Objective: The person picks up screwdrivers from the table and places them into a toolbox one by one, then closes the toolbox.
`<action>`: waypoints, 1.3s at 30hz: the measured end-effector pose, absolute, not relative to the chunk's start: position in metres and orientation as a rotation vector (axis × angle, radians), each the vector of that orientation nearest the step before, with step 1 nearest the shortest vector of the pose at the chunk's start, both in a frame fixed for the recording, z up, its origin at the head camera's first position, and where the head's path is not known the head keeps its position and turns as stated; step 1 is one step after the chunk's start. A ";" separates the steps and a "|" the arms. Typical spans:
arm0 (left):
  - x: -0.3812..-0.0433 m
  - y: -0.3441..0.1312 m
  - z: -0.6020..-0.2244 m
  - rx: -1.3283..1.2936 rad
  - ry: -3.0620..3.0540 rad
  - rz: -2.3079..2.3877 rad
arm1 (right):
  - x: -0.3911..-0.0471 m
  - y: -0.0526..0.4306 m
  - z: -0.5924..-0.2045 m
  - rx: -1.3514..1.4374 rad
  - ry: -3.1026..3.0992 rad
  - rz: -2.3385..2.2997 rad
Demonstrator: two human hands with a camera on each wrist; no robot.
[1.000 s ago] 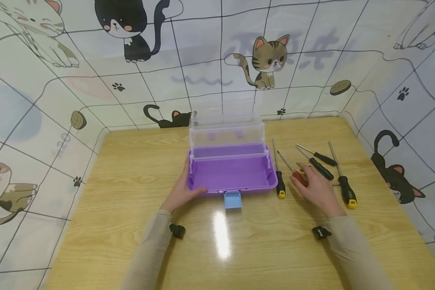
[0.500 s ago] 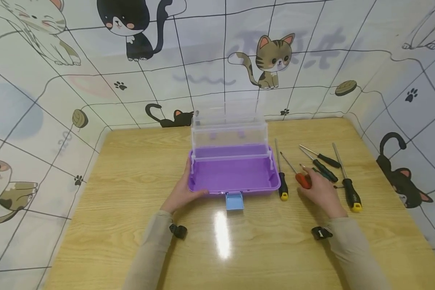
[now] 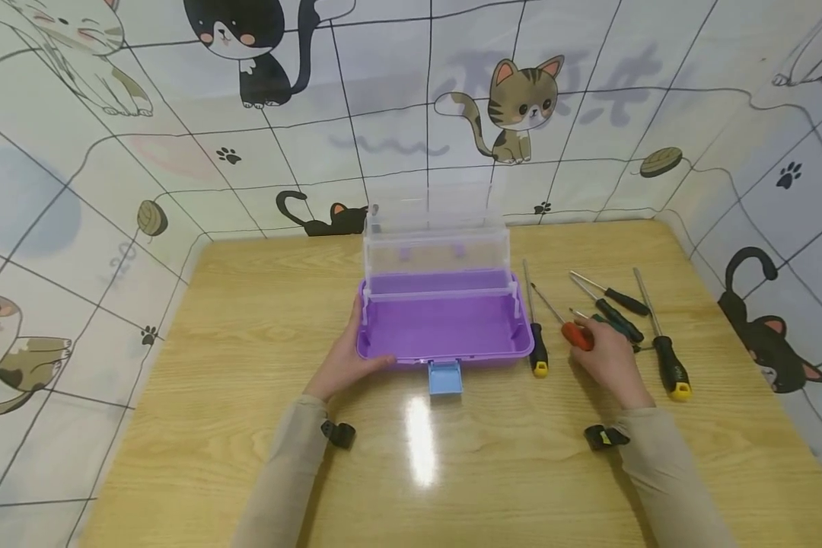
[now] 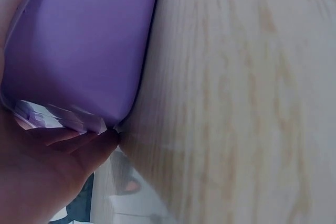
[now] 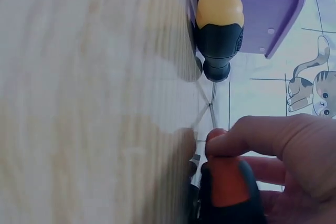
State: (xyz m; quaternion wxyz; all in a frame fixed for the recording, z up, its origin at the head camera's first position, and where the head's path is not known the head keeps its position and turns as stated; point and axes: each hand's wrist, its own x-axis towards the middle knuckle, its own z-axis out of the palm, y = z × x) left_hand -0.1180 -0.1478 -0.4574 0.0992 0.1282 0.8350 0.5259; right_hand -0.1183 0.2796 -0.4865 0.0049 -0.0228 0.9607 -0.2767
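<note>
My left hand [image 3: 342, 361] grips the left end of a purple toolbox [image 3: 445, 327], thumb at its front rim and fingers along the end wall. In the left wrist view the fingers curl round the end of the purple wall. The clear lid [image 3: 438, 251] is raised at the back, and a light-blue latch [image 3: 445, 378] hangs at the front. My right hand [image 3: 610, 361] pinches the red-and-black handle of a screwdriver [image 5: 229, 182] between thumb and fingers; its shaft lies on the table pointing to the box. The palm hides part of the handle.
A black-and-yellow screwdriver [image 3: 537, 350] lies along the box's right side. Beyond my right hand are two dark-handled screwdrivers [image 3: 626, 301] and a large black-and-yellow one [image 3: 670, 365]. Another small shaft [image 3: 577, 313] pokes out beside the hand. Cat-print sheeting [image 3: 397, 114] walls the table.
My right hand has come down onto the red-and-black screwdriver, its fingers closing from a looser spread to a pinch on the handle. The left hand stays on the toolbox. The head view shifts slightly.
</note>
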 end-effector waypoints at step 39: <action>-0.131 -0.156 -0.501 0.358 2.456 1.603 | -0.109 0.268 -0.469 0.255 2.919 -1.584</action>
